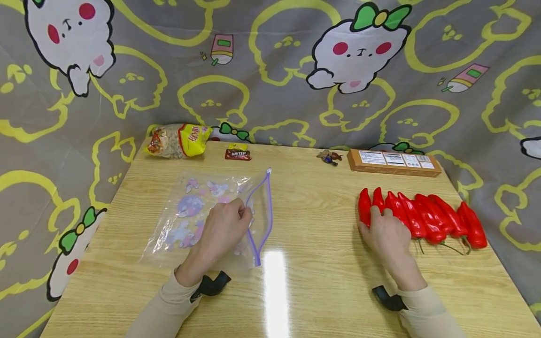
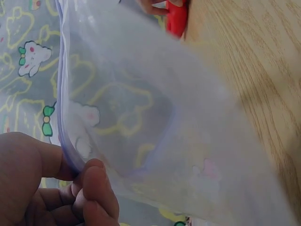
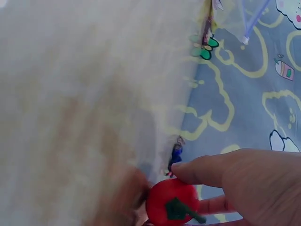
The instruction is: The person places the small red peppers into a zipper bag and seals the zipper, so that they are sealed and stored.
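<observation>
My left hand (image 1: 226,223) pinches the top edge of a clear zip bag (image 1: 181,234) printed with purple and pink figures. In the left wrist view the bag's purple zip strip (image 2: 61,84) runs up from between thumb and fingers, and the mouth gapes. On the right, my right hand (image 1: 390,237) grips a red pepper (image 1: 364,206) at the left end of a row of several red peppers (image 1: 435,216). The right wrist view shows that held pepper (image 3: 170,200) stem end toward the camera, thumb on one side and fingers on the other.
Along the back edge stand a yellow bag of snacks (image 1: 177,141), a small dark red bar (image 1: 237,154) with a yellow wrapper behind it, some small wrapped sweets (image 1: 330,157) and a long brown box (image 1: 394,163). A patterned cloth (image 1: 279,70) hangs behind the wooden table (image 1: 321,281).
</observation>
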Available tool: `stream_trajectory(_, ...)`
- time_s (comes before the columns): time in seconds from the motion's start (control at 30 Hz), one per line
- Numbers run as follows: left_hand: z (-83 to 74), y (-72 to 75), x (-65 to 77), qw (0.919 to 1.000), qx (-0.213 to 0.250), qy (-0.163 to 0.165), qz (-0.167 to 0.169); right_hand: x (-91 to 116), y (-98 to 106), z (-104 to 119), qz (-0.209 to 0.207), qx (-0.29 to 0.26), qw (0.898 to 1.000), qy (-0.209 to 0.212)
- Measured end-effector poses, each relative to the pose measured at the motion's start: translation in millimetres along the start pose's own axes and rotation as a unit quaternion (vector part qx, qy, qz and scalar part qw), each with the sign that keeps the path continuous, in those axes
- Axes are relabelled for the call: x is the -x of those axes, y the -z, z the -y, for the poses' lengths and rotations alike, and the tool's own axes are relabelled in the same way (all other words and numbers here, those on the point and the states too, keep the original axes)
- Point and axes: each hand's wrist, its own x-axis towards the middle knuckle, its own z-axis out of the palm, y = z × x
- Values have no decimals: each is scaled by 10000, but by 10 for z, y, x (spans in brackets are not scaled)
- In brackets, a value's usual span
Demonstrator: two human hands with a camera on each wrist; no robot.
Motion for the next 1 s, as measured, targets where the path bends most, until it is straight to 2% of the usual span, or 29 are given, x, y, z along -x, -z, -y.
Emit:
stream_trajectory(0.1,-5,2,-3,10000,-32,-3,6,26,-22,6,60,14,10000,22)
stream_trajectory(0.3,-17,5,-3,10000,-69,16,57,46,-35,15,-82,-36,9999,60)
stream_trajectory(0.4,-20,6,0,9999,-84,2,68,19,15,39,-110,-388,9991,-88)
stream_trajectory(0.47,-18,5,2,9999,-101,-3,66,-15,77,82,-211,-806,9965,-100)
stream_trajectory(0.57,-16,4,4,9999,-116,-4,61,-67,226,221,-135,-1819,9831,119)
stream_trajectory(0.7,-22,7,7,9999,-125,-27,56,-95,434,499,193,-3004,9511,693)
stream_trajectory(0.77,-26,7,9,9999,-114,-36,88,-97,494,650,255,-3231,9391,1143)
stream_trajectory(0.87,-26,3,11,9999,-81,-45,143,-103,524,865,337,-3325,9267,1719)
stream_trajectory(0.93,-24,0,11,9998,-91,-80,148,-105,514,992,417,-3282,9221,2007)
stream_trajectory(1.0,-20,-5,13,9997,-122,-152,119,-105,488,1096,482,-3202,9217,2134)
